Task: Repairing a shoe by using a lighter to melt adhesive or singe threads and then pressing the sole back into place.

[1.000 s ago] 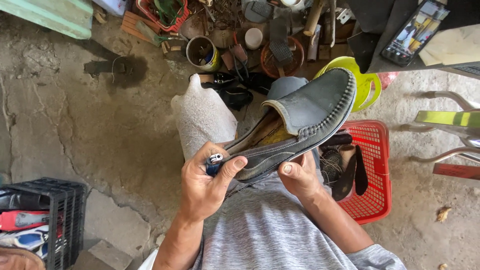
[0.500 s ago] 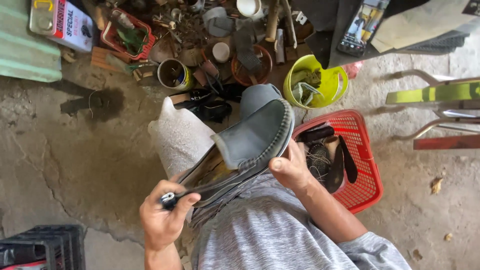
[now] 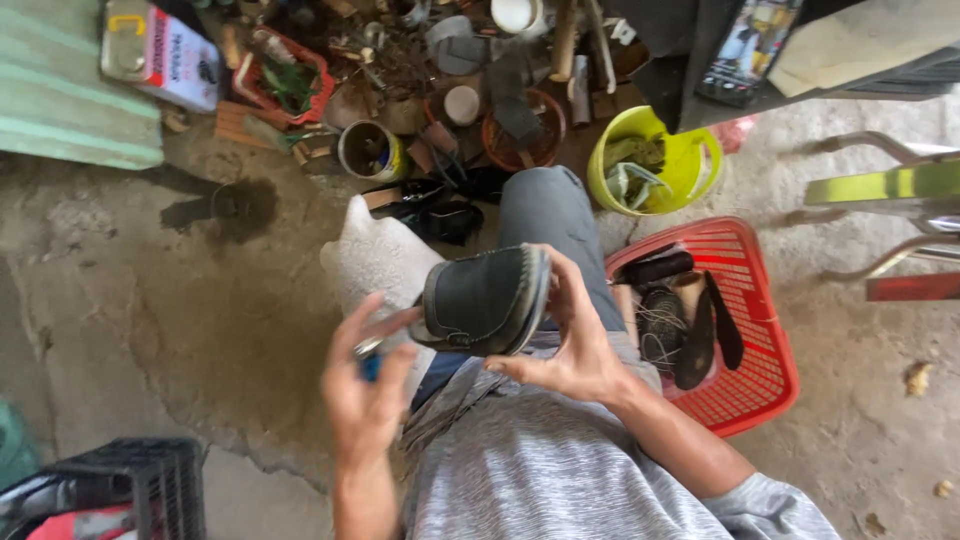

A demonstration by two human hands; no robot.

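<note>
Head view: right hand (image 3: 575, 345) grips dark shoe (image 3: 485, 300); white-red rectangular can (image 3: 160, 50) top-left.

Dark grey shoe (image 3: 485, 300) dead centre, its sole edge paler with a stitched line. At seven o'clock of it, the left hand (image 3: 365, 395) shows a flash of blue and silver. Bright red mesh basket (image 3: 765, 330) at three o'clock, black and brown shoes inside. Lime-yellow bucket (image 3: 700, 165) at one o'clock. Mint-green corrugated sheet (image 3: 70, 100) at ten. Black crate (image 3: 150, 485) at seven. Heathered grey shirt (image 3: 560, 470) at six, over stained grey concrete (image 3: 130, 310).
</note>
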